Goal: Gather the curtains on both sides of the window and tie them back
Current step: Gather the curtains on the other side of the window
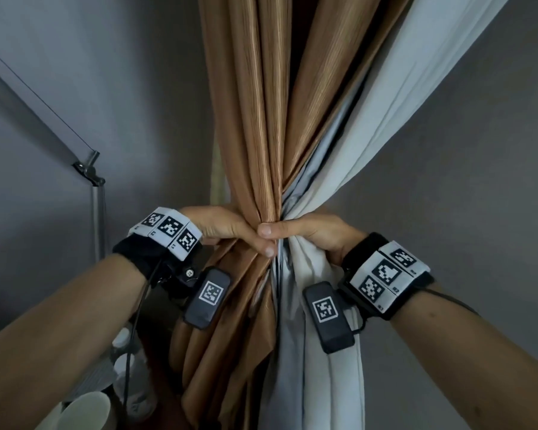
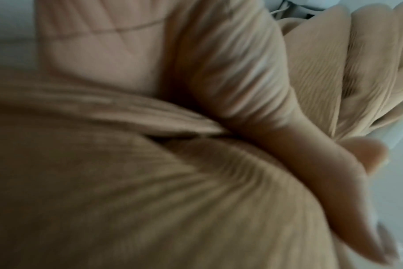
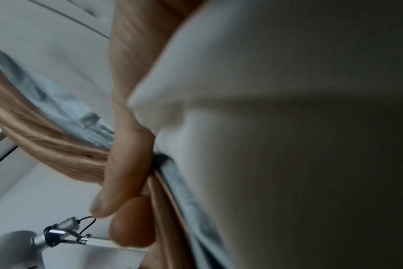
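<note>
metal lamp arm (image 1: pixel 91 169) left of curtain (image 1: pixel 255 119)

1. Brown curtain (image 1: pixel 255 119), twelve o'clock: golden tan with fine lengthwise stripes.
2. Lining (image 1: pixel 385 119), two o'clock: plain pale grey-white.
3. Wrist bands (image 1: pixel 165 231), at eight and four: white, black square-code markers.
4. Wall (image 1: pixel 90 88): flat grey.

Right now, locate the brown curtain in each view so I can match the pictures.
Head: brown curtain hangs centre, cinched at mid-height by both hands.
Left wrist: brown curtain fills most of the frame.
Right wrist: brown curtain sweeps in from the left.
Shared landmark: white lining beside it.
</note>
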The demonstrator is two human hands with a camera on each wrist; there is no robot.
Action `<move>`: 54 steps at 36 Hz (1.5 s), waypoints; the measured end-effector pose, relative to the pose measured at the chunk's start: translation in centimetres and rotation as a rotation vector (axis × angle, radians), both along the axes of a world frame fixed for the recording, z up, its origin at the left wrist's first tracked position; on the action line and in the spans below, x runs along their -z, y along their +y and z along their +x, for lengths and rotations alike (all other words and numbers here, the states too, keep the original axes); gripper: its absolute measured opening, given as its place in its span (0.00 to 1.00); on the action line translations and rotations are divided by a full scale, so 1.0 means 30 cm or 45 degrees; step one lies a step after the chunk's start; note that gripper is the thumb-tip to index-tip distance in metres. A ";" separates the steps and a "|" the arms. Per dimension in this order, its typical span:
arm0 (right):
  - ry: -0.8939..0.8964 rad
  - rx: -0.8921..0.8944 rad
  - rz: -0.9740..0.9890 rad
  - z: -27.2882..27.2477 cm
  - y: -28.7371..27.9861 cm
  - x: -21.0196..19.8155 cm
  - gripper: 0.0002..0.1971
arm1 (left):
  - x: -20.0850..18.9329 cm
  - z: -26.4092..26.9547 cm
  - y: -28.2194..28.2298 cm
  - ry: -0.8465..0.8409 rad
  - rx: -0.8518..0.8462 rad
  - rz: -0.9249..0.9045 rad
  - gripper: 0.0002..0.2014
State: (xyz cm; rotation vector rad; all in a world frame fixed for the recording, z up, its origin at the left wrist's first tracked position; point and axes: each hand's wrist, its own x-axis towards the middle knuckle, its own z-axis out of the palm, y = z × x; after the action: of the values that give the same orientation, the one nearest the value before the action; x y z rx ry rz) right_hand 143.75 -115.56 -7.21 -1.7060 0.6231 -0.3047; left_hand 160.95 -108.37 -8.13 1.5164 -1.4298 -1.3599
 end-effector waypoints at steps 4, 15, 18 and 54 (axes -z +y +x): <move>0.011 0.116 -0.038 0.027 -0.012 0.013 0.20 | -0.001 -0.013 0.004 0.023 -0.060 0.077 0.26; -0.118 0.205 -0.046 0.028 -0.046 0.051 0.27 | 0.015 -0.049 -0.009 0.115 -0.100 0.161 0.33; -0.143 0.199 -0.022 0.018 -0.052 0.049 0.24 | 0.017 -0.061 -0.015 0.183 -0.091 0.155 0.32; -0.274 0.706 -0.124 0.068 -0.112 0.081 0.42 | 0.128 -0.151 0.098 -1.223 -0.490 -0.518 0.14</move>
State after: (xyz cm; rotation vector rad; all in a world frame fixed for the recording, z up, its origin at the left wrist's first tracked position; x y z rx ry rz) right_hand 145.79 -118.93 -9.65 -1.5385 0.9244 -0.9098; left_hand 156.41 -105.42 -11.97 2.1005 -1.6586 -0.0356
